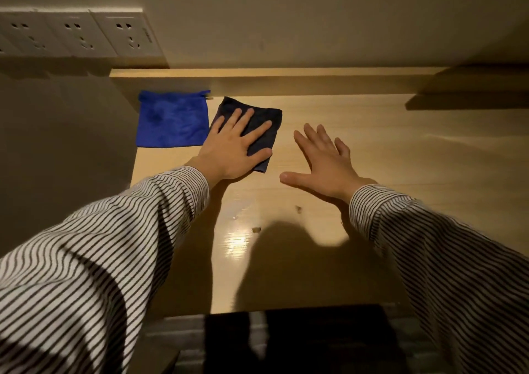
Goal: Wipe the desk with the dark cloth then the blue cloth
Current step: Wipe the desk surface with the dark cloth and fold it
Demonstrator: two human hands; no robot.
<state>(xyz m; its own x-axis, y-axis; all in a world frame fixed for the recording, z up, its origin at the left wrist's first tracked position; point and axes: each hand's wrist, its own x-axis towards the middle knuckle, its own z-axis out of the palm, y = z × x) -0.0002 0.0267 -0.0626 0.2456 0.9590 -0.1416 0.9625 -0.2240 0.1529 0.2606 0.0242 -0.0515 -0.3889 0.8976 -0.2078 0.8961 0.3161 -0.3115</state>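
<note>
The dark cloth (266, 121) lies folded on the light wooden desk (400, 159), towards its far left. My left hand (234, 144) rests flat on top of it, fingers spread and pressing down. Just left of it the blue cloth (171, 121) lies flat at the desk's left edge, untouched. My right hand (323, 159) hovers flat just over the bare desk to the right of the dark cloth, fingers apart, holding nothing. Both arms wear striped sleeves.
A few small crumbs (298, 208) lie on the desk near a bright glare spot. A row of wall sockets (80, 34) sits on the wall at the upper left. A raised ledge (257, 73) runs along the back. A dark object (300, 339) is below the front edge.
</note>
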